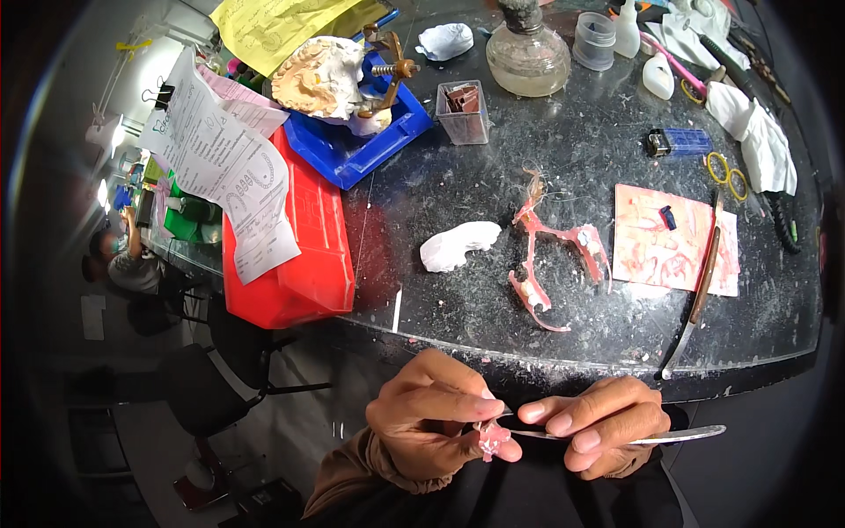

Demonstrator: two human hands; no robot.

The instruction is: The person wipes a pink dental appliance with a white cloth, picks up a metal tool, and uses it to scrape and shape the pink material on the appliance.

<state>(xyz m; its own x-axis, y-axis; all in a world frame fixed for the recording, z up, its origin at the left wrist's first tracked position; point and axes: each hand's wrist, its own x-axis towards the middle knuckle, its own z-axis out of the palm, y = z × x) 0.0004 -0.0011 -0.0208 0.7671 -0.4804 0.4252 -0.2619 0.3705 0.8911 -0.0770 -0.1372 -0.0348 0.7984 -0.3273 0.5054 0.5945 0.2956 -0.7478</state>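
Note:
Just off the bench's front edge, my left hand (427, 414) pinches a small pink wax piece (491, 442) with whitish spots between thumb and fingers. My right hand (607, 422) grips a thin metal dental carver (691, 434), and its far tip reaches the wax piece. On the bench ahead lies a branched pink wax frame (530, 233) with whitish bits set in it. A white plaster piece (458, 246) rests to its left. To the right, a wood-handled wax knife (702, 286) lies across a pink wax sheet (647, 260) bearing a small dark blue scrap.
At left, papers (220, 158) drape over a red box (299, 273). Beside it, a blue tray (339, 150) holds a plaster dental cast (321, 77) in a brass articulator. Farther back stand a clear box (463, 128) of wax strips and a glass spirit lamp (528, 62); a blue lighter (682, 142) lies right.

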